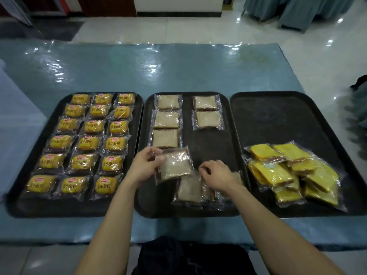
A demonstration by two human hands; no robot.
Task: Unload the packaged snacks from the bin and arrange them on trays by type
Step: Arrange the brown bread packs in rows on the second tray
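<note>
The trays [278,116] are black, matt and scuffed, plastic by the look. The brown packets [165,121], the printed yellow packets [93,127] and the plain yellow packets [272,173] are all wrapped in clear, glossy, crinkled plastic film. The table [178,66] has blue cloth under a shiny, wrinkled clear plastic sheet. The floor [198,30] is glossy pale tile.

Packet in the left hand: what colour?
Pale brown packet under clear wrap; head view.
</note>
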